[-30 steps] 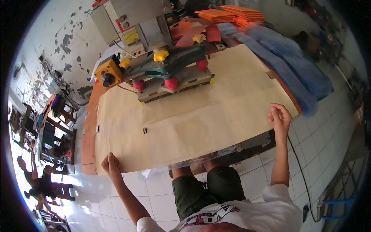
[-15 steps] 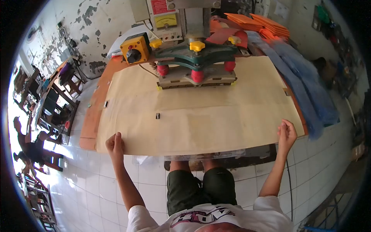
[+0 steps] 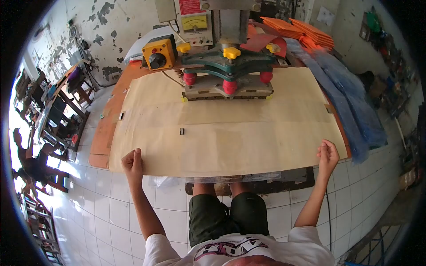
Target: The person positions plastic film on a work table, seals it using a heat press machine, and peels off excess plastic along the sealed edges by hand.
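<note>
A wide tan sheet covers the work table. Over its front left corner, my left hand is closed with the thumb on top. My right hand, fingers curled in, is closed over the sheet's front right part. Whatever either hand may grip is too thin or hidden to make out. Beyond them, at the back middle, stands a press head with a green bracket, red knobs and yellow star knobs. A small black piece lies on the sheet, nearer my left hand.
Clear plastic shows under the table's front edge, above my knees. A yellow control box stands back left. Orange packs are stacked back right, and bluish plastic film hangs over the right side. Another person is at far left.
The view has shifted slightly, so the press sits a little farther right. Both hands stay closed in nearly the same places over the sheet.
</note>
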### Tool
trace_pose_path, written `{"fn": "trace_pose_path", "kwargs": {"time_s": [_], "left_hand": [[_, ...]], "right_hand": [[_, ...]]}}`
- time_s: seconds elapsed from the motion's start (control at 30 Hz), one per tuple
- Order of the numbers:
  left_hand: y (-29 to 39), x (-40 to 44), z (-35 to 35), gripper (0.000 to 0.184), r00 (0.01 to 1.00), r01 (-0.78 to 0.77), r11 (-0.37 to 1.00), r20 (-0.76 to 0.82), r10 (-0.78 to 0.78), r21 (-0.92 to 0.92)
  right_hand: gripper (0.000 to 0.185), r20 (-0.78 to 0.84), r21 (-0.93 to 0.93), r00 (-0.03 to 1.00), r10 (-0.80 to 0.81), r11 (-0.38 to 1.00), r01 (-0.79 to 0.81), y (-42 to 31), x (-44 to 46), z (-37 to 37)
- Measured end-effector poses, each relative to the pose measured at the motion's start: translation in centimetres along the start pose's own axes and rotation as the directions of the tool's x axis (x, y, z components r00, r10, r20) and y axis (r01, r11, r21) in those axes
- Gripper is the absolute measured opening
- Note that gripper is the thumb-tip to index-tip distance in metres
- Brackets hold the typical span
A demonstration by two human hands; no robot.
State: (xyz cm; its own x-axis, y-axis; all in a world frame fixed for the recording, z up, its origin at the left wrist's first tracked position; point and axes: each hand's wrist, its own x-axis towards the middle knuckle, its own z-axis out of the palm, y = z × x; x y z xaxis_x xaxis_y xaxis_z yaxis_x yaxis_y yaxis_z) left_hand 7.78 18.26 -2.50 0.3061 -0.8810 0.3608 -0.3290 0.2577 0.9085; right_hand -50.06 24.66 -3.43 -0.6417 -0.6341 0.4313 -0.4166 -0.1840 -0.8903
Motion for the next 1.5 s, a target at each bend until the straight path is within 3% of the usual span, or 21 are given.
{"fn": "trace_pose_path", "kwargs": {"time_s": [0.5,0.7,0.83,0.9,0.97,1.1,1.2,1.27,1.3,1.37,1.5], "left_hand": [[-0.3,0.1,0.2,0.049,0.996,-0.089,0.992,-0.025,0.091,0.092],[-0.1,0.0,0.1,0.049,0.997,-0.062,0.994,-0.03,0.065,0.087],[0.6,0.0,0.6,0.048,0.998,-0.068,0.998,0.009,0.068,0.001],[-0.4,-0.2,-0.3,0.046,1.0,0.022,0.998,0.016,-0.021,-0.067],[-1.6,0.1,-0.5,0.046,0.998,-0.068,0.997,0.001,0.068,-0.043],[-1.4,0.1,-0.5,0.049,0.997,-0.074,0.995,-0.002,0.075,-0.07],[-2.2,0.2,-0.7,0.049,0.997,-0.074,0.995,0.001,0.074,-0.068],[-2.3,0.2,-0.4,0.05,0.994,-0.111,0.993,-0.011,0.11,-0.051],[-2.1,0.1,-0.4,0.05,0.99,-0.143,0.989,-0.012,0.143,-0.021],[-1.5,-0.1,-0.3,0.049,0.993,-0.115,0.993,-0.02,0.115,0.001],[-1.9,0.1,-0.6,0.048,0.995,-0.097,0.995,-0.019,0.097,0.012]], "right_hand": [[0.017,0.01,-0.01,1.0,0.01,1.0,-0.01,-0.3,0.0,-0.1],[0.02,0.154,0.049,0.983,0.096,0.993,-0.104,-1.5,0.5,-1.3],[0.022,0.245,-0.059,0.955,0.165,0.986,-0.155,-3.8,1.5,-1.3],[0.023,0.301,-0.088,0.927,0.225,0.974,-0.208,-4.7,1.9,-1.8],[0.023,0.308,-0.14,0.929,0.205,0.976,-0.169,-4.4,3.7,-2.0],[0.026,0.244,-0.381,0.957,0.158,0.923,-0.055,-1.8,8.0,-2.7],[0.032,0.188,-0.546,0.982,0.002,0.831,0.103,-0.2,10.6,-1.7],[0.039,0.203,-0.742,0.979,0.019,0.656,0.141,1.9,12.8,-1.1],[0.039,0.207,-0.739,0.978,0.011,0.657,0.15,1.1,13.0,-0.4],[0.049,0.219,-0.845,0.955,0.198,0.528,0.084,-0.1,13.0,0.9],[0.053,0.211,-0.851,0.965,0.156,0.515,0.103,-0.4,13.8,2.6]]}}
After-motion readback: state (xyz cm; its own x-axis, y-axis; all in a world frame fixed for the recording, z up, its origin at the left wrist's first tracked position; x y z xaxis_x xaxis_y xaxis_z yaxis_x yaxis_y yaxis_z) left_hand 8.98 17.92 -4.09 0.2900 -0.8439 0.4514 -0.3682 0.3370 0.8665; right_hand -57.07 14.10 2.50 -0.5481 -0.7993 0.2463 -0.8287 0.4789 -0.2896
